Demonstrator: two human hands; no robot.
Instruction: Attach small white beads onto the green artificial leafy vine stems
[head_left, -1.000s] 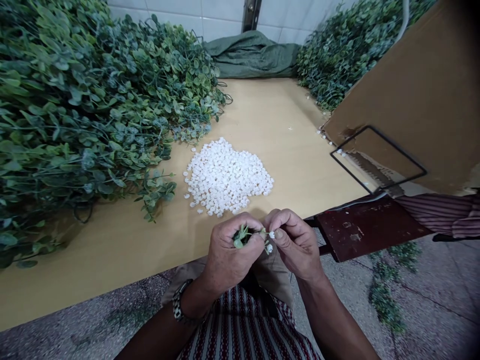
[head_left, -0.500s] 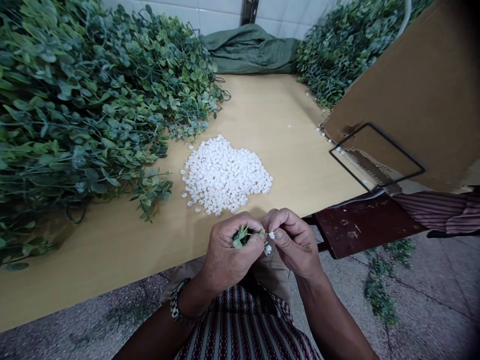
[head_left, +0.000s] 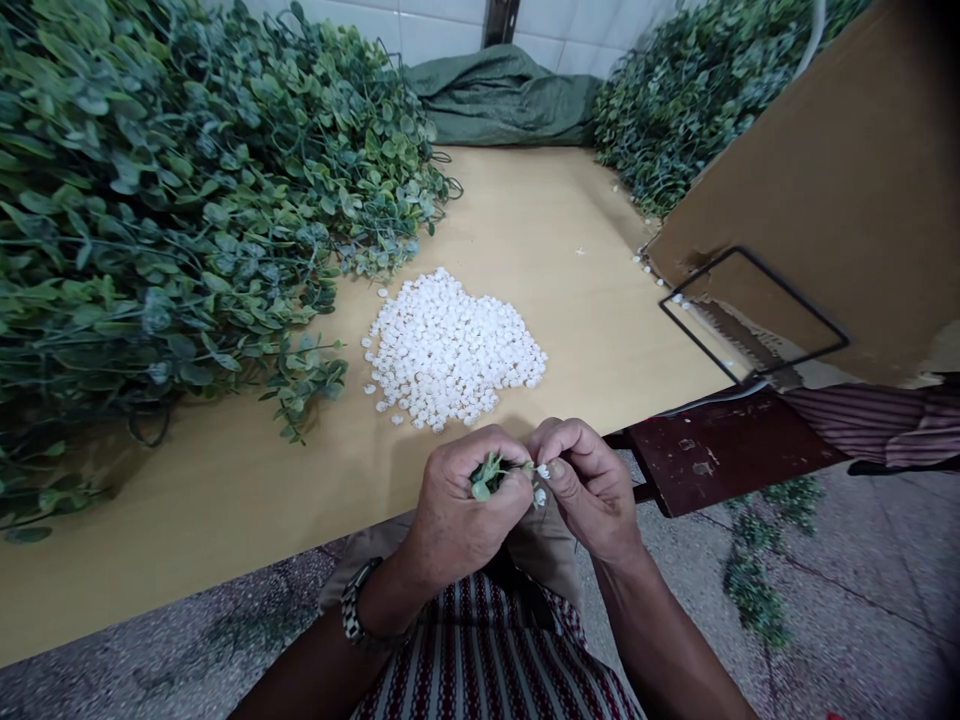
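Note:
My left hand (head_left: 472,500) is closed round a green artificial sprig (head_left: 488,477), whose leaves show between thumb and fingers. Against the left hand's fingertips, my right hand (head_left: 592,490) pinches a small white flower (head_left: 543,471) at the sprig's stem end. A second white flower (head_left: 539,497) hangs just below it. Part of the stem is hidden by the fingers. Beyond both hands, a heap of small white flower pieces (head_left: 454,350) lies on the wooden-topped table (head_left: 300,520).
Artificial greenery (head_left: 187,220) is piled along the left, and more foliage (head_left: 675,120) stands at the back right. A cardboard box (head_left: 825,200) with a black wire frame (head_left: 757,262) is at right. Green cloth (head_left: 510,100) lies at the back; a dark red bench (head_left: 735,450) stands below.
Both hands stay nearly in place, fingertips together. The right fingers shift very slightly at the upper white flower; the sprig remains in the left hand.

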